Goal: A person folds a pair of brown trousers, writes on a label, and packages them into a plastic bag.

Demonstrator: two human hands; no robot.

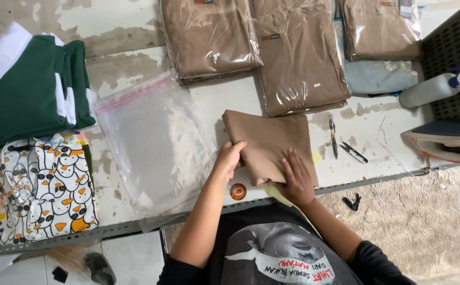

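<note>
Both hands on a folded tan cloth garment (pixel 269 145) at the worktop's (pixel 124 58) near edge.
Left hand (pixel 229 157) grips its left edge; right hand (pixel 296 180) presses flat on top; an empty clear plastic bag (pixel 153 142) lies just left.

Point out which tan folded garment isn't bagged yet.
The tan folded garment under both hands, left hand and right hand; the others behind sit in plastic.

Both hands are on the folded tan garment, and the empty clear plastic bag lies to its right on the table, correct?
Not quite. In the head view the empty clear plastic bag lies to the left of the folded tan garment, not right. The left hand and right hand are both on the garment.
</note>
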